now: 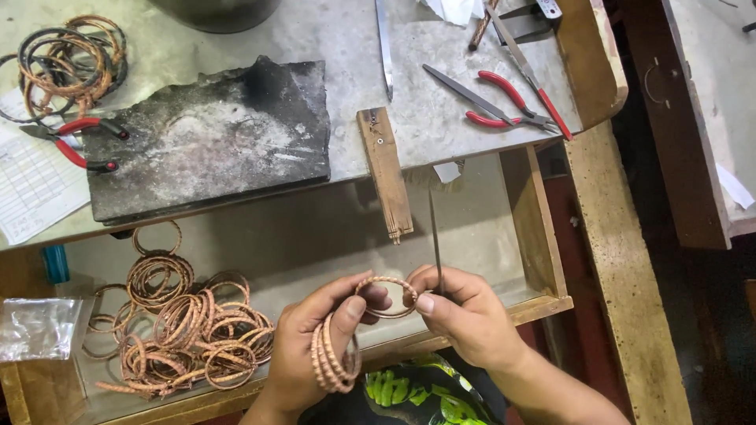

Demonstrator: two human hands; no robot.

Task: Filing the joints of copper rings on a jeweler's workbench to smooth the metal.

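Copper-coloured twisted wire bangle [385,295] is pinched between both hands just above the front edge of the open wooden drawer [535,228] — left hand [311,346] grips its left side with thumb and fingertips, right hand [465,315] grips its right side. Right hand also holds a thin dark metal file [435,236] upright, its tip pointing away toward the bench. A stack of matching copper bangles [334,356] hangs around the left fingers, below the held bangle. Both hands closed on their items, not spread.

Inside the drawer, well left of the hands, lies a heap of loose copper wire bangles [185,330]; a crumpled clear plastic bag [35,327] sits at the drawer's left rim. Above the drawer — grey worktop with a charred dark soldering block [209,138], a small wooden bench peg [384,173] sticking out over the drawer, red-handled pliers [79,142] left of the block, red-handled pliers and cutters [512,102] at the right end. A bundle of dark and copper wire rings [71,59] sits at the far left corner.
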